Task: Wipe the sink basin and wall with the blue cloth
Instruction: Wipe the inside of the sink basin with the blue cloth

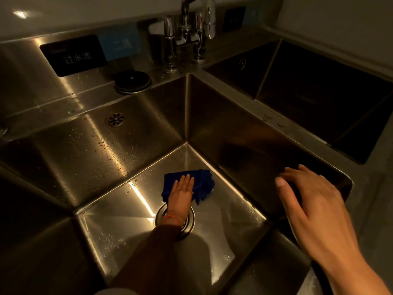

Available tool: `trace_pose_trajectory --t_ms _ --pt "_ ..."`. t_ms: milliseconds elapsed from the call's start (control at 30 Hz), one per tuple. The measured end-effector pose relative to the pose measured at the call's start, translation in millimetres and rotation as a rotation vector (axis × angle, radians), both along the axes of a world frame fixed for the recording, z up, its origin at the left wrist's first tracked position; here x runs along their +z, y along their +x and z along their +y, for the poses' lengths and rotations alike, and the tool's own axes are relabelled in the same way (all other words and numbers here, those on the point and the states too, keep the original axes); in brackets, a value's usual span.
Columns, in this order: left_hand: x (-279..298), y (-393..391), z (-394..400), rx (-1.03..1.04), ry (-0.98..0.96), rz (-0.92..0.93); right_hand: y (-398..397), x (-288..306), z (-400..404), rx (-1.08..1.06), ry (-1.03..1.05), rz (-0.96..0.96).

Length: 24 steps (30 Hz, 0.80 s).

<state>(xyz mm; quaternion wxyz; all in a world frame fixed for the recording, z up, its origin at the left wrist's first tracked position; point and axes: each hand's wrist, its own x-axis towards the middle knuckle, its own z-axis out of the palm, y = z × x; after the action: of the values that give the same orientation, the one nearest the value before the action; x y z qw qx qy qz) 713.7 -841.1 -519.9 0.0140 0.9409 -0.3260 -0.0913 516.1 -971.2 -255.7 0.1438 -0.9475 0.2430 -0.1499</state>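
Note:
A deep steel sink basin fills the middle of the view, its floor wet and shiny. The blue cloth lies folded on the basin floor near the far right corner. My left hand presses flat on the cloth with fingers straight, reaching down past the round drain, which the wrist partly covers. My right hand hovers over the basin's right rim, fingers spread and holding nothing. The basin's back wall carries water drops; the right wall is dark.
A chrome faucet stands on the ledge behind the corner. A black round lid sits left of it. An overflow grille is in the back wall. A second, darker basin lies to the right.

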Motion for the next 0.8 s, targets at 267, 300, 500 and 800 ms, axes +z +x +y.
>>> trace_pose_trajectory --t_ms 267,300,500,800 --pt "14.6 33.8 -9.5 0.044 0.022 0.016 0.1 2.3 0.9 -0.016 0.026 0.022" --pt "15.6 33.6 -9.6 0.043 0.020 0.018 0.2 2.7 1.2 -0.018 0.029 0.023" --pt "12.1 21.9 -1.7 0.041 0.003 -0.004 0.4 4.0 3.1 -0.028 0.034 0.038" --pt "-1.1 -3.7 28.2 0.035 0.038 -0.026 0.4 5.1 3.6 -0.018 0.034 0.045"
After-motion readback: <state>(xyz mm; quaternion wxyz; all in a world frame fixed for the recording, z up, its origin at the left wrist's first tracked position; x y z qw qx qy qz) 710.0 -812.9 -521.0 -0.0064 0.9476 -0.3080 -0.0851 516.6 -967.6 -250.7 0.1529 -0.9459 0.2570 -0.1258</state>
